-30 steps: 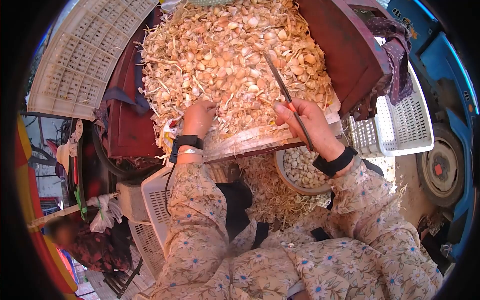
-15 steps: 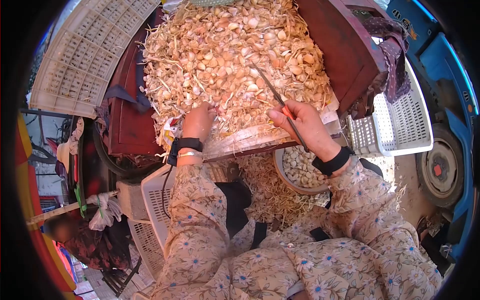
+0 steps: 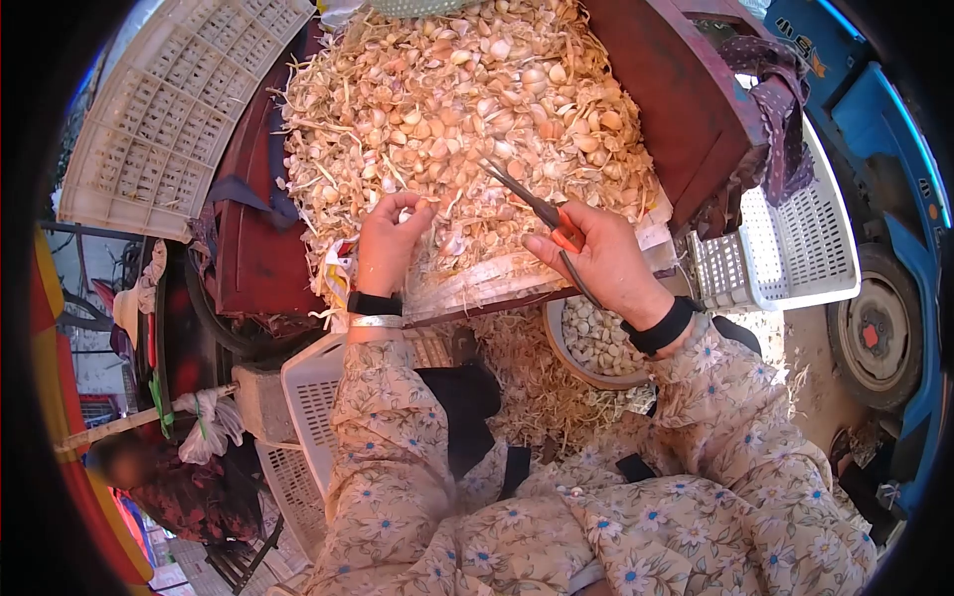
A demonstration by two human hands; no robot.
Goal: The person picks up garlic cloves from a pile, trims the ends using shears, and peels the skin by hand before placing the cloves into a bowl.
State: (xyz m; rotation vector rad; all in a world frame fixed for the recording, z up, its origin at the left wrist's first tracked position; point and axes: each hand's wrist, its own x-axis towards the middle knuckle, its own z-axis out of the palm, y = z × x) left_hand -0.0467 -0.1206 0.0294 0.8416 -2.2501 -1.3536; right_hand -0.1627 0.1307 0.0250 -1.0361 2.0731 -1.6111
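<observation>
My right hand [image 3: 614,260] grips a pair of scissors [image 3: 545,211] with dark blades and orange-red handles. The blades are slightly parted and point up and left over a heap of garlic cloves [image 3: 467,109] mixed with dry skins and stalks. At the heap's near left edge, my left hand [image 3: 388,248] is closed in a pinch. A small garlic clove [image 3: 424,205] shows at its fingertips, partly hidden by the fingers. The blade tips are above and to the right of my left hand, apart from it.
Below the table edge stands a round tub [image 3: 599,343] of pale garlic cloves. White plastic crates [image 3: 810,228] are at the right, with another crate [image 3: 313,392] at lower left. A beige slatted crate [image 3: 184,109] leans at upper left. A blue vehicle [image 3: 894,149] is far right; a person [image 3: 199,487] sits lower left.
My left hand has lifted slightly and turned, its pinched fingertips now raised off the heap. The scissors have shifted a little left and their blades, nearly together before, are now parted.
</observation>
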